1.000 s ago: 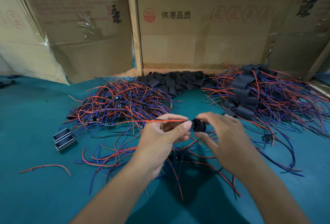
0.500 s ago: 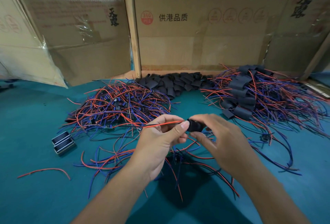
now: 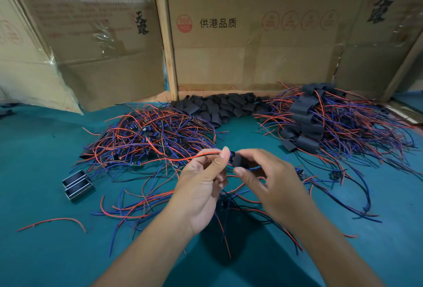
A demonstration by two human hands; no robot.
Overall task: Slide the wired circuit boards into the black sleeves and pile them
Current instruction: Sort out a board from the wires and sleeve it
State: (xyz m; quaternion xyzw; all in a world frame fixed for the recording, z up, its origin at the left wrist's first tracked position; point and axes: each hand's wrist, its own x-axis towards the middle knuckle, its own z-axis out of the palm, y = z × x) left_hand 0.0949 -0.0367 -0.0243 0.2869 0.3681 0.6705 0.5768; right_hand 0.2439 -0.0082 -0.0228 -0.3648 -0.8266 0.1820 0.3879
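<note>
At frame centre, the left hand [image 3: 201, 186] pinches red and blue wires [image 3: 201, 155] while the right hand [image 3: 267, 179] pinches a black sleeve [image 3: 237, 159]. A sleeved pile [image 3: 304, 122] lies upper right; many bare boards [image 3: 146, 140] remain centre left.

On the table [image 3: 34, 172], loose sleeves [image 3: 219, 106] lie at the back between a wired-board heap [image 3: 146, 140] left and a sleeved pile [image 3: 320, 122] right, cartons [image 3: 251, 46] behind.

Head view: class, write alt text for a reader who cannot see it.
Over a teal table, a left hand pinches red and blue wires while the right hand grips a black sleeve at their end. Behind lie unsleeved wired boards, loose sleeves and finished pieces.
</note>
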